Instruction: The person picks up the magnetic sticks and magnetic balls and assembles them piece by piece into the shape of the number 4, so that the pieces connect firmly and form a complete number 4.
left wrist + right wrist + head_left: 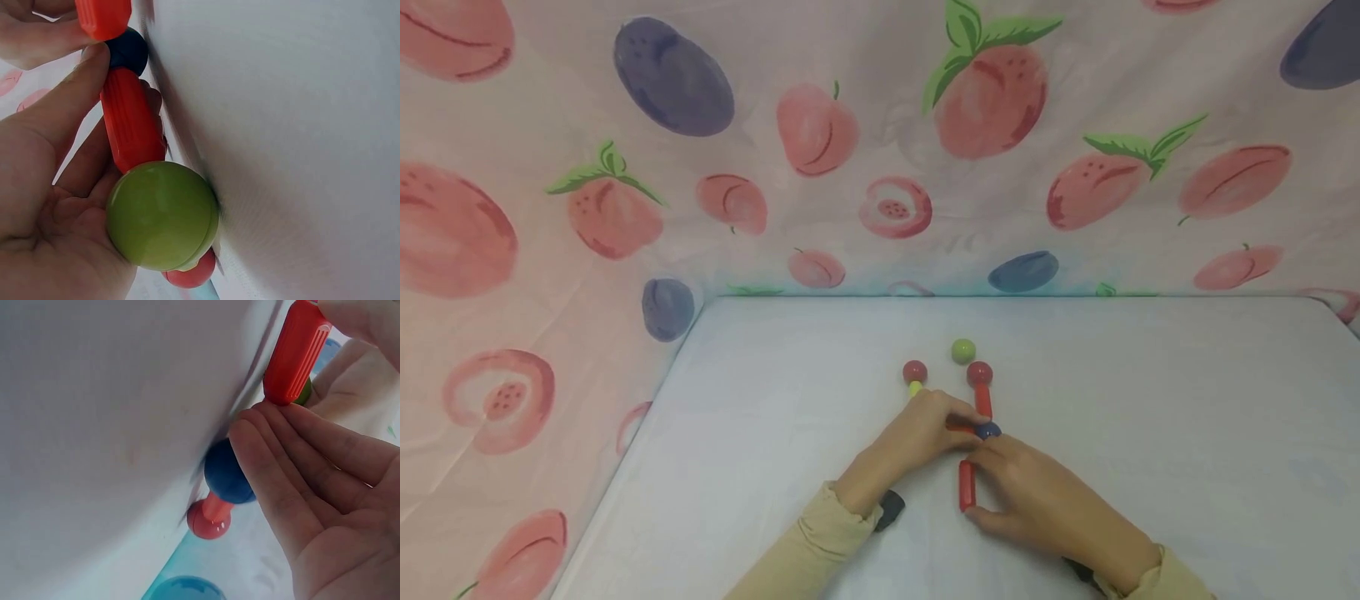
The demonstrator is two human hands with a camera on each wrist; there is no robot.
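My left hand [921, 433] pinches a red rod [132, 122] that lies between a blue ball [128, 53] and a green ball [162, 215]. That green ball sits by the palm, hidden in the head view. My right hand [1037, 496] holds a second red rod [967, 486] between thumb and fingertips, just nearer to me than the blue ball. Its fingers are close to the blue ball; whether they touch it I cannot tell. Another red rod [983, 402] runs from the blue ball to a red ball [980, 373].
A second red ball [915, 372] with a yellow-green rod [915, 388] stands beyond my left hand. A loose green ball [963, 350] lies behind the right red ball. Fruit-patterned cloth [880, 150] rises behind and left of the white table [1187, 417].
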